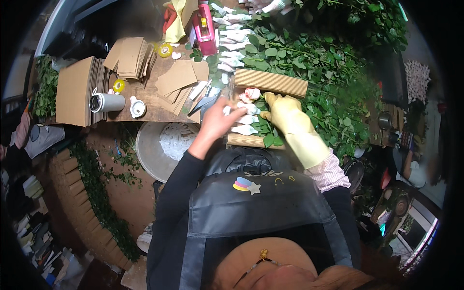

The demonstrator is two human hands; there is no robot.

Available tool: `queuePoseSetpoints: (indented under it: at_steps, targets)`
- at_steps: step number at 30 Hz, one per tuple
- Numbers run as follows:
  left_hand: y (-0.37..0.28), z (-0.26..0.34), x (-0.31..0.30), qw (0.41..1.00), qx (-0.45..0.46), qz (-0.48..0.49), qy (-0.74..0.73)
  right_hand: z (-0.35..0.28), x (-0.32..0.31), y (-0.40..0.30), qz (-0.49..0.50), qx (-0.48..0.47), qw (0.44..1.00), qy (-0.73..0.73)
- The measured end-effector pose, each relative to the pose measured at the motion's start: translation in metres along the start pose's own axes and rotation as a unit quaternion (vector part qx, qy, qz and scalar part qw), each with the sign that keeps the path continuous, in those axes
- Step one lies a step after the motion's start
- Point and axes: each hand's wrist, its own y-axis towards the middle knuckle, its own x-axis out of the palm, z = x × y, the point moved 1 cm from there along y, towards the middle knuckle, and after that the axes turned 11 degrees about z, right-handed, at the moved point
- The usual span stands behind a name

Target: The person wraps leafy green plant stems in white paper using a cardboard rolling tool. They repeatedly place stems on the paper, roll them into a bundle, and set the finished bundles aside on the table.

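My bare left hand [217,117] is at the left side of the corrugated cardboard wrap [268,82], thumb and fingers bent near a netted flower head [249,108]. A small white piece shows by its fingertips; whether it is held cannot be told. My right hand [284,110], in a pale yellow rubber glove, closes on a green stem just right of a pink-and-white rose [250,95]. That rose's head has no net around it. More flower heads in white foam nets [244,129] lie below in the wrap, their leafy stems pointing right under the glove.
Leafy rose stems [326,79] cover the table's right side. Further left are scissors [208,99], cardboard sheets [177,81], a pink tape dispenser [206,30], tape rolls [119,85], an open thermos [108,102] and its lid [138,108]. A bin [156,152] of white pieces stands below the table edge.
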Motion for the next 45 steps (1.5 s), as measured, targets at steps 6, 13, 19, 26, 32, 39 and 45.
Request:
queuePoseSetpoints:
  at_steps: [6,13,19,26,32,39,45]
  targets:
    - [-0.003,0.003,0.025,0.976,-0.132,-0.020,-0.172,0.004,0.030,0.002,0.102,-0.025,0.994,-0.016]
    - [-0.017,-0.013,0.024,0.883,-0.195,0.175,-0.389,0.002,0.024,0.003,0.073,0.012,0.997,0.008]
    - [-0.014,-0.021,-0.035,0.989,-0.071,0.018,-0.127,0.005,-0.026,-0.004,-0.094,0.028,0.987,0.125]
    - [-0.017,-0.009,0.003,0.993,0.048,-0.106,0.032,-0.005,0.037,-0.009,0.077,-0.027,0.994,-0.079]
    - [-0.012,-0.020,-0.060,0.974,-0.056,0.056,-0.212,0.001,0.017,-0.022,0.069,-0.005,0.997,-0.020]
    - [-0.017,-0.005,-0.037,0.986,0.023,-0.146,0.071,-0.010,-0.041,-0.050,0.070,-0.129,0.962,0.231]
    - [-0.002,-0.003,-0.017,0.970,0.019,-0.240,0.042,-0.026,-0.009,-0.019,-0.189,-0.078,0.979,-0.003]
